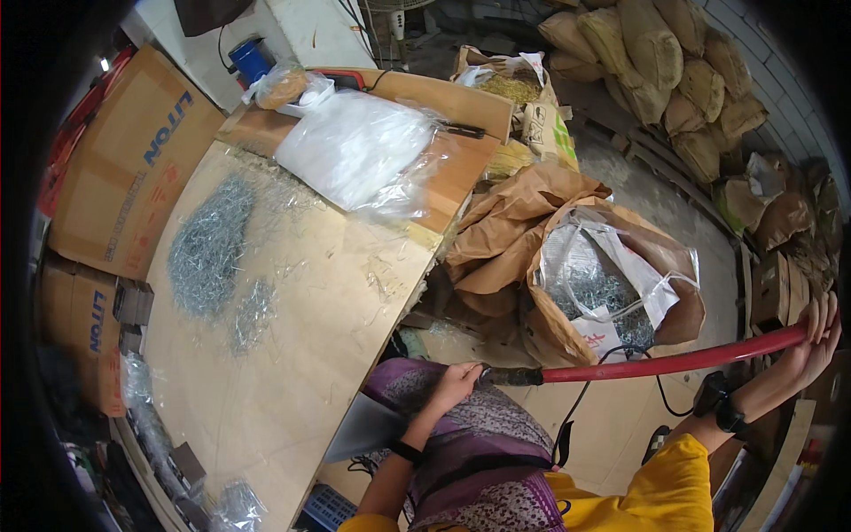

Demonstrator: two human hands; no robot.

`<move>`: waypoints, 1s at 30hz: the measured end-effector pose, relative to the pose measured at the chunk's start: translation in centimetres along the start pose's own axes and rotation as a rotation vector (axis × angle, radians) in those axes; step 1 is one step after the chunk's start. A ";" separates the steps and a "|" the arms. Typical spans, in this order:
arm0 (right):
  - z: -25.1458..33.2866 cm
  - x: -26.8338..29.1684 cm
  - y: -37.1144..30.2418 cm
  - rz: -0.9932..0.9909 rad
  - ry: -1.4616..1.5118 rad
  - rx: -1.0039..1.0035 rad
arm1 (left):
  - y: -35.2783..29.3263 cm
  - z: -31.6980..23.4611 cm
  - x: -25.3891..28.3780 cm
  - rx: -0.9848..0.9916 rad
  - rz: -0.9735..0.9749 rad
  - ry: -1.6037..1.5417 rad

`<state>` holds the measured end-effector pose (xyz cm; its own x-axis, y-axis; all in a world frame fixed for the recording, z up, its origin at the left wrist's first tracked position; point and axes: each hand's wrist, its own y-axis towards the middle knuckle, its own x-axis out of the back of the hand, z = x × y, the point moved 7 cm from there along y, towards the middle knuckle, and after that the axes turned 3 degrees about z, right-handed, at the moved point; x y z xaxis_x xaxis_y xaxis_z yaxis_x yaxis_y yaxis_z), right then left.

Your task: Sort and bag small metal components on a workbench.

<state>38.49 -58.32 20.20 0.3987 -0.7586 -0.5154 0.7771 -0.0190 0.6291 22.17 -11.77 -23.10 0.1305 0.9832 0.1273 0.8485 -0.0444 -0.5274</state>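
A long red tube (674, 358) with a dark, black-wrapped end stretches across in front of my body, bowed in the picture. At its black end, over my lap, my left hand (456, 387) is closed. My right hand (815, 335) grips the other end, far out to the right, with the arm extended. Beyond the tube stands an open brown paper sack (554, 310) with a white liner, part filled with thin silvery metal pins (596, 297). On the wooden table to my left lies a heap of similar pins (208, 248), with a smaller scatter beside it.
Clear plastic bags (359, 151) lie on the far end of the table (310, 381). Cardboard boxes (124, 168) line the left side. Stacked filled sacks (656, 62) stand at the back right. A black cord (581, 408) hangs near the tube.
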 end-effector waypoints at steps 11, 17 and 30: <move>0.2 -0.4 -1.1 0.016 -0.013 0.045 | -2.8 1.3 0.1 0.389 0.033 -0.651; -0.7 -0.3 -1.8 -0.027 0.026 0.066 | -1.4 -0.4 -1.7 0.242 0.194 -1.095; -1.5 -1.2 -3.7 -0.107 0.016 0.127 | 0.5 0.5 -1.0 0.232 0.062 -1.435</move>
<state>35.86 -56.36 17.59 0.3252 -0.7373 -0.5921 0.7485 -0.1821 0.6377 22.25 -12.67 -23.93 -0.5696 0.3139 -0.7597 0.7423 -0.2005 -0.6394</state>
